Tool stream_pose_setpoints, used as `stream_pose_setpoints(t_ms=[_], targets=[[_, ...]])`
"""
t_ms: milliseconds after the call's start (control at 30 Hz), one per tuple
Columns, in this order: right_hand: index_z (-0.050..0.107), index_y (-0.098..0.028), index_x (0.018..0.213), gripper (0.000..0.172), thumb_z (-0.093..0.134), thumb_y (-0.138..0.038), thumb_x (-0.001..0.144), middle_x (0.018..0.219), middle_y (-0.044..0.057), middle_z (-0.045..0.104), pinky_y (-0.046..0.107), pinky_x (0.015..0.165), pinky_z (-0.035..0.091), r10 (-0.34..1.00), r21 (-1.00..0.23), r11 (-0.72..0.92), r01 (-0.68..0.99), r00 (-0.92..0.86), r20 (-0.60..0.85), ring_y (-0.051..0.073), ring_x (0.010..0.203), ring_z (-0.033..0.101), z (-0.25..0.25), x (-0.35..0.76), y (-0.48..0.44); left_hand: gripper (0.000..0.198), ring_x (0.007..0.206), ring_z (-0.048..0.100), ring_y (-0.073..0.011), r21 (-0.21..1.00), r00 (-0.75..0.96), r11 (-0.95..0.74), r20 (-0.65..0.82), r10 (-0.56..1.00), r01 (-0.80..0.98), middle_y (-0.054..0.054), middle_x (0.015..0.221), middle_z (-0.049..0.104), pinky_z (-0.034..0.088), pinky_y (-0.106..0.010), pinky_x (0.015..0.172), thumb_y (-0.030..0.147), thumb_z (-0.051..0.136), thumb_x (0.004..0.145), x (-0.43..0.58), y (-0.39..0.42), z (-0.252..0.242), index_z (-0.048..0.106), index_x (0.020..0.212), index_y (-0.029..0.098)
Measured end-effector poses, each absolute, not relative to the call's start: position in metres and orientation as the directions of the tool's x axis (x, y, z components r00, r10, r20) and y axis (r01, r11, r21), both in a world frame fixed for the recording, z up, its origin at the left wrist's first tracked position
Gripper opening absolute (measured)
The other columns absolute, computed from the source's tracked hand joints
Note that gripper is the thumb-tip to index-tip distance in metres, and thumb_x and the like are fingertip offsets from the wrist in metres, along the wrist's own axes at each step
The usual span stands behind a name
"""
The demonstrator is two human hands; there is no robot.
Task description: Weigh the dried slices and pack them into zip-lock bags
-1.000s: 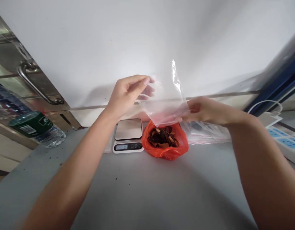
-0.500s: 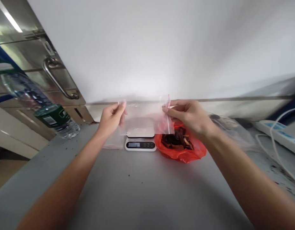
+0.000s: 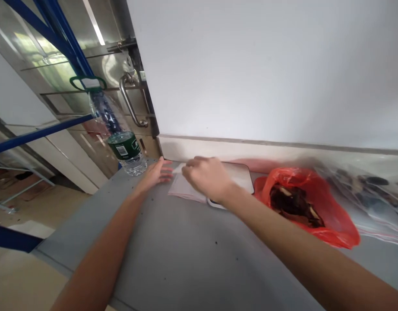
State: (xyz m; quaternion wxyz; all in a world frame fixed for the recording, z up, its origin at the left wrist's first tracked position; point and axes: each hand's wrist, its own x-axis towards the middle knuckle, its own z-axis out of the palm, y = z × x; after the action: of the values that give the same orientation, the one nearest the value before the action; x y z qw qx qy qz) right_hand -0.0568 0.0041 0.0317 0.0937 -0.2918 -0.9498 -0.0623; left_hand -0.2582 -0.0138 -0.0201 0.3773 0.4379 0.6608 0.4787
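Note:
A stack of clear plastic bags [image 3: 187, 188] lies on the grey table, left of the white scale [image 3: 239, 175]. My left hand [image 3: 156, 173] is at the left edge of the stack, fingers spread and nothing in them. Above the stack and the scale's left side is my right hand [image 3: 205, 175], its fingers curled and blurred; whatever they hold, if anything, is hidden. My right forearm and hand cover the scale's front. To the right of the scale, a red plastic bag [image 3: 339, 216] stands open with dark brown pieces [image 3: 292, 203] inside.
A large water bottle [image 3: 124, 149] with a green label stands at the table's back left corner. Clear bags [image 3: 374, 194] with contents lie at the far right. A white wall [image 3: 266, 73] rises behind, and a blue metal frame [image 3: 40, 134] is at the left.
The view has turned left. My hands no longer stretch the clear bag between them; my left hand has opened, and my right hand has crossed left over the scale towards the stack.

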Motion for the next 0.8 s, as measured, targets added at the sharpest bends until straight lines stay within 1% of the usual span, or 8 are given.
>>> stream_pose_setpoints(t_ms=[100,267,333,400,500,633,700,800], targets=[[0.081,-0.013,0.105,0.031,0.051,-0.006,0.1,0.104,0.017,0.081,0.032,0.063,0.042,0.496,0.018,0.867,0.499,-0.865,0.073,0.027,0.098,0.073,0.01,-0.072,-0.008,0.039,0.075,0.072,-0.0208,0.961,-0.261,0.185,-0.128,0.957,0.207,-0.009,0.081,0.074,0.059,-0.029,0.066,0.058,0.064,0.096,-0.258,-0.015,-0.022,0.071,0.089,0.02],[0.081,-0.013,0.106,0.026,0.057,-0.022,0.104,0.11,0.015,0.081,0.032,0.074,0.052,0.5,-0.043,0.866,0.499,-0.866,0.01,0.028,0.105,0.075,-0.008,-0.072,-0.01,0.035,0.079,0.073,-0.022,0.948,-0.199,0.152,-0.097,0.975,0.281,-0.008,0.082,0.074,0.061,-0.031,0.069,0.054,0.068,0.09,-0.258,-0.014,-0.027,0.071,0.087,0.019],[0.081,-0.013,0.105,0.021,0.063,-0.023,0.102,0.112,0.015,0.081,0.032,0.08,0.055,0.49,-0.072,0.869,0.49,-0.872,-0.012,0.027,0.106,0.075,-0.008,-0.069,-0.008,0.029,0.081,0.073,-0.0234,0.931,-0.178,0.132,-0.074,0.981,0.34,-0.007,0.082,0.075,0.063,-0.034,0.071,0.048,0.073,0.084,-0.258,-0.013,-0.028,0.072,0.084,0.019],[0.08,-0.014,0.113,0.021,0.067,-0.025,0.1,0.119,0.014,0.08,0.033,0.086,0.057,0.478,-0.103,0.873,0.477,-0.878,-0.015,0.027,0.111,0.074,-0.006,-0.062,-0.007,0.024,0.082,0.074,-0.0253,0.906,-0.168,0.11,-0.044,0.985,0.409,-0.006,0.081,0.076,0.063,-0.036,0.073,0.044,0.075,0.077,-0.257,-0.012,-0.027,0.073,0.08,0.02],[0.077,-0.014,0.122,0.027,0.067,-0.024,0.099,0.127,0.015,0.077,0.038,0.095,0.057,0.475,-0.194,0.869,0.454,-0.877,0.075,0.029,0.117,0.072,-0.002,-0.04,-0.008,0.021,0.087,0.074,-0.0298,0.858,-0.195,0.061,0.046,0.98,0.509,-0.008,0.086,0.079,0.063,-0.04,0.077,0.042,0.07,0.074,-0.255,-0.012,-0.025,0.073,0.076,0.021],[0.079,-0.015,0.117,0.025,0.065,-0.025,0.099,0.121,0.014,0.079,0.039,0.098,0.057,0.521,-0.35,0.845,0.406,-0.773,0.361,0.027,0.111,0.074,0.016,0.018,-0.012,0.019,0.101,0.073,-0.033,0.782,-0.247,-0.033,0.236,0.94,0.622,-0.01,0.1,0.081,0.06,-0.042,0.092,0.041,0.064,0.078,-0.241,-0.014,-0.016,0.072,0.078,0.023],[0.08,-0.019,0.115,0.03,0.059,-0.034,0.101,0.121,0.011,0.08,0.038,0.09,0.06,0.618,-0.416,0.783,0.462,-0.649,0.444,0.026,0.105,0.076,0.03,0.055,-0.011,0.023,0.098,0.073,-0.0305,0.709,-0.19,-0.131,0.355,0.915,0.693,-0.009,0.101,0.082,0.059,-0.039,0.09,0.04,0.059,0.084,-0.226,-0.015,-0.008,0.074,0.083,0.023],[0.082,-0.023,0.106,0.034,0.061,-0.047,0.094,0.105,0.009,0.083,0.038,0.074,0.062,0.821,-0.495,0.563,0.662,-0.381,0.425,0.028,0.088,0.078,0.052,0.113,-0.005,0.028,0.089,0.074,-0.0253,0.586,0.033,-0.342,0.473,0.881,0.735,-0.009,0.099,0.082,0.06,-0.032,0.078,0.038,0.054,0.09,-0.192,-0.016,0.005,0.076,0.089,0.021]])
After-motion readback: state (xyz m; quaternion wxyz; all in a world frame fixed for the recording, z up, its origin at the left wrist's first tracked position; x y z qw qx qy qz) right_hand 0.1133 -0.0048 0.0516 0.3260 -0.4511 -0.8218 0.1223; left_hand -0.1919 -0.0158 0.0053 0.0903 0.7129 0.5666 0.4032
